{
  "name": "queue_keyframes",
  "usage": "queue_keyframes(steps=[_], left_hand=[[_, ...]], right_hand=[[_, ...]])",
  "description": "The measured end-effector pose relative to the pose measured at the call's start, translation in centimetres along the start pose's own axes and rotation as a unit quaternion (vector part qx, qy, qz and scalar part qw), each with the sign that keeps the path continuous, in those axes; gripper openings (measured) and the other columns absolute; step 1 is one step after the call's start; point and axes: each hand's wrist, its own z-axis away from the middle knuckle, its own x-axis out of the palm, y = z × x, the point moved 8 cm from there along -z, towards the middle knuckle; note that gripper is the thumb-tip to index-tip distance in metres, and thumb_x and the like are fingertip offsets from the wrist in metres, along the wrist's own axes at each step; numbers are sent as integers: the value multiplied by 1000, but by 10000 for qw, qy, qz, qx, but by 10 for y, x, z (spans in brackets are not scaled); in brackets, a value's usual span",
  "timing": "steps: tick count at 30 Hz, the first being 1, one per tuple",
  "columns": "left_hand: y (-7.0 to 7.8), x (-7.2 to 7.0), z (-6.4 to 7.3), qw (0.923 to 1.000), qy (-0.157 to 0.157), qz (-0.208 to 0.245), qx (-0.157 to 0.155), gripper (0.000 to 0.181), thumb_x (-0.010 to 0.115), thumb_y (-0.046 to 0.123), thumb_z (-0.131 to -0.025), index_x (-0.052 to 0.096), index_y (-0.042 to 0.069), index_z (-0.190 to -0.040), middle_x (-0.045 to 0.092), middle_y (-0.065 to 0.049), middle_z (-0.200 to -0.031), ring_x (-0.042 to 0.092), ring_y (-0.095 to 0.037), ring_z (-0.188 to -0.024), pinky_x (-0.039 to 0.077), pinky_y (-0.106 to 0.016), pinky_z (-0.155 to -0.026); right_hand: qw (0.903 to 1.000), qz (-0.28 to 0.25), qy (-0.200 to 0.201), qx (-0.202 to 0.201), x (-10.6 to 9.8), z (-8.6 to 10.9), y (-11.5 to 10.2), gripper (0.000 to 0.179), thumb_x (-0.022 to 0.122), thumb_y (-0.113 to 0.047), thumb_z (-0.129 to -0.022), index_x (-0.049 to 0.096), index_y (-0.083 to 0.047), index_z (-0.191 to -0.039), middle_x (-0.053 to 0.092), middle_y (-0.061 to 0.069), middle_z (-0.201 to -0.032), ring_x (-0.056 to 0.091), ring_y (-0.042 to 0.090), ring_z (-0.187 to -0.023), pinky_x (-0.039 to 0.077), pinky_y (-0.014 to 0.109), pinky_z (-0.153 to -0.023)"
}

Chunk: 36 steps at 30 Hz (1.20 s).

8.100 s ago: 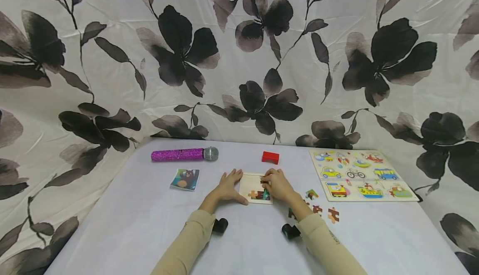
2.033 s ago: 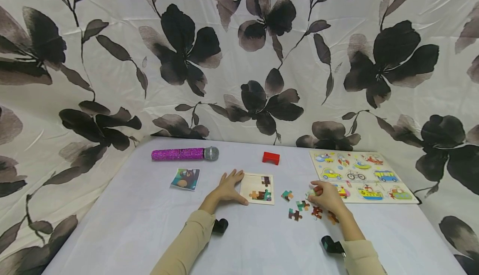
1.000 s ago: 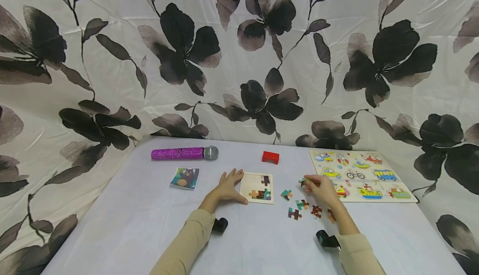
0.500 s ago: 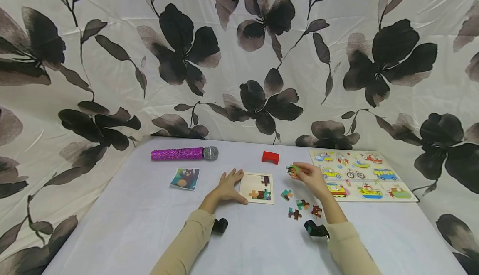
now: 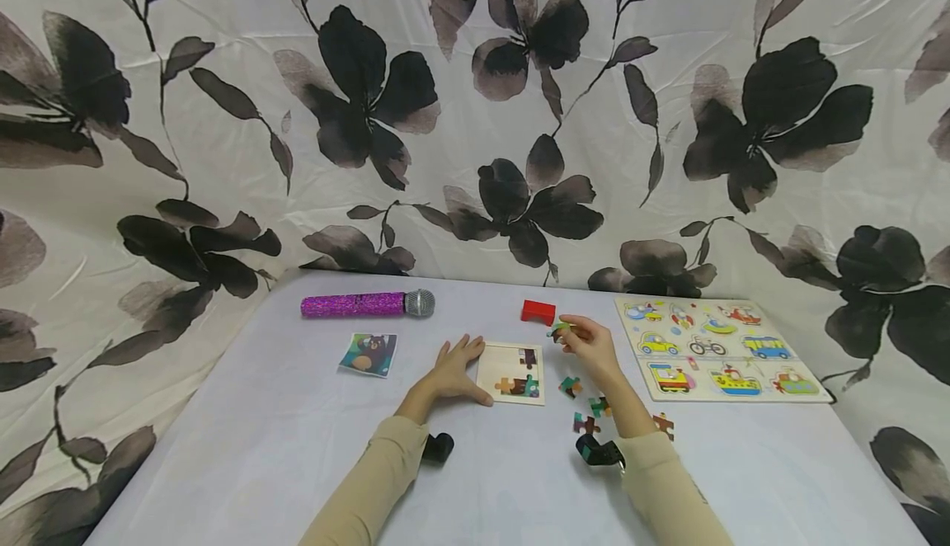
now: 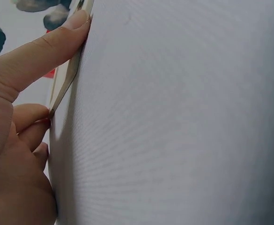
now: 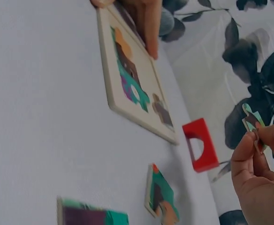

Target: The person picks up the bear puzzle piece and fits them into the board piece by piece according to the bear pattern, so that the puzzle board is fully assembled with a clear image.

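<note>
My left hand [image 5: 450,373] is spread along the left side of a small wooden puzzle tray [image 5: 493,362], its thumb and fingertips touching the edges. A few jigsaw pieces lie inside, along the bottom and at the upper right. Between thumb and fingers, my right hand [image 5: 594,350] pinches a green and brown jigsaw piece [image 7: 253,117], raised above the table to the right of the tray. Loose jigsaw pieces [image 5: 570,387] lie below that hand; the right forearm covers part of the group. In the left wrist view, the thumb [image 6: 48,49] presses the tray's rim.
A red block with an arched cutout [image 5: 538,312] stands behind the tray. Farther left are a glittery purple microphone [image 5: 352,306] and a bear picture card [image 5: 369,355]. A vehicle puzzle board [image 5: 708,350] lies at right. Floral cloth hangs behind the table.
The right hand left the tray, picked up a jigsaw piece from the loose group, then lifted it leftward and back toward the red block. The left hand stayed at the tray.
</note>
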Motion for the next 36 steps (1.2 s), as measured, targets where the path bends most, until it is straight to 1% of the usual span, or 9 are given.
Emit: queue_keyframes(steps=[2,5,7,14,17,21,25,30,36], left_hand=[[0,0,0,10000,-11,-14,-23,104,88,30,-60,34,-4,-143,28,-15,-152,13,-35,-143,-3,-51,-115],[0,0,-1,10000,-1,-11,-38,104,88,30,-60,34,-4,-143,28,-15,-152,13,-34,-143,-3,-51,-115],[0,0,-1,10000,23,-7,-20,104,88,29,-59,34,-4,-142,29,-16,-151,13,-35,-142,-2,-51,-115],[-1,0,-1,10000,30,-12,17,103,88,30,-60,36,-4,-141,30,-16,-151,15,-35,-142,-1,-52,-115],[-2,0,-1,10000,33,-27,1,102,88,30,-60,37,-3,-141,31,-16,-150,15,-36,-142,0,-53,-115],[-2,0,0,10000,34,-22,0,102,88,30,-61,36,-2,-142,32,-16,-150,15,-36,-142,0,-53,-115],[-1,0,1,9999,14,-31,135,100,87,30,-61,37,-3,-141,32,-17,-150,15,-37,-141,-1,-54,-114],[0,1,0,9997,12,-47,251,98,87,30,-61,39,-2,-140,31,-18,-150,15,-38,-141,-1,-55,-114],[-1,0,0,9996,70,-66,251,97,87,30,-61,41,-1,-140,32,-18,-149,16,-38,-141,0,-56,-114]], right_hand=[[9999,-34,-49,-99,7,-2,2,33,63,-7,-87,59,10,-115,69,10,-84,62,9,-69,55,21,-62],[9999,78,-32,111,19,-6,6,28,65,-5,-86,61,10,-109,70,16,-87,62,9,-70,56,25,-64],[9984,413,-41,397,30,-7,2,24,63,-1,-86,62,13,-106,69,20,-89,63,11,-71,56,29,-67],[9849,1600,-653,89,77,-12,-5,13,64,2,-85,69,8,-95,68,20,-94,65,25,-77,53,20,-61],[9721,2110,-1024,-86,96,-17,1,11,65,2,-84,71,5,-93,69,16,-92,65,22,-75,55,27,-62],[9500,2774,-1397,-323,114,-18,1,15,66,1,-82,71,6,-95,68,19,-97,65,29,-87,56,36,-74],[9265,3299,-1736,-513,124,-14,0,19,71,-4,-80,71,8,-95,64,19,-98,59,31,-96,52,42,-84],[8984,3725,-2218,-704,131,-9,-4,24,74,-5,-78,70,8,-97,58,18,-99,53,29,-97,48,44,-86],[8796,3972,-2449,-929,137,-7,-9,22,73,-6,-80,71,7,-97,64,16,-97,59,28,-93,51,42,-84]])
